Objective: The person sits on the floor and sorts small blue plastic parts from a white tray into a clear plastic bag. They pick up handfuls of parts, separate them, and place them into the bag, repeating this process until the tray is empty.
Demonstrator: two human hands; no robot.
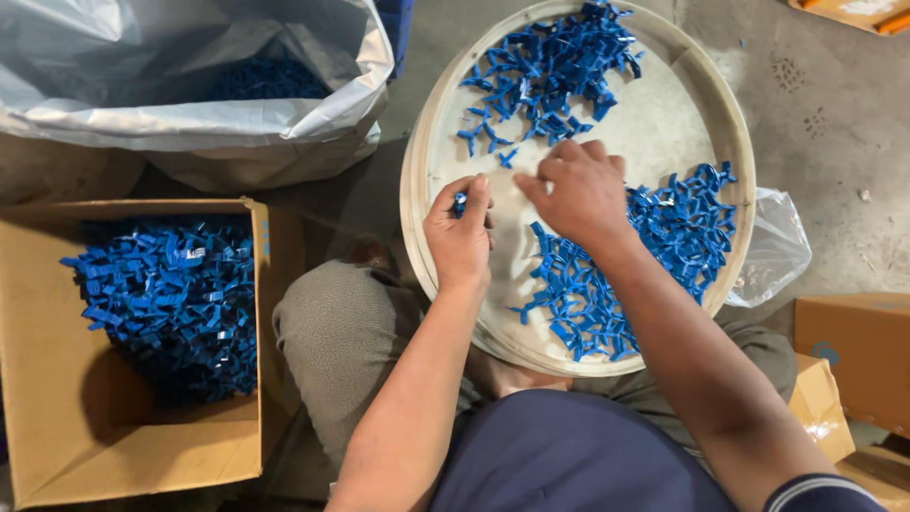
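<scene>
Clips (654,237), small blue plastic, lie in two heaps on round tray (417,180) on person's lap: one at 12 o'clock, one at 4, bare strip btwn, likely keeping lots apart. Left hand (460,237) pinches one clip (459,201); right hand (578,194) curled, contents can't tell. Box (57,427) of clips at 9, bag (190,85) at 10. Concrete floor (834,142), more boxes at 4.

Open brown carton (57,398) of blue parts left of round tray (417,190); grey sack (190,85) behind carton; more brown cartons (853,351) right of tray.
</scene>
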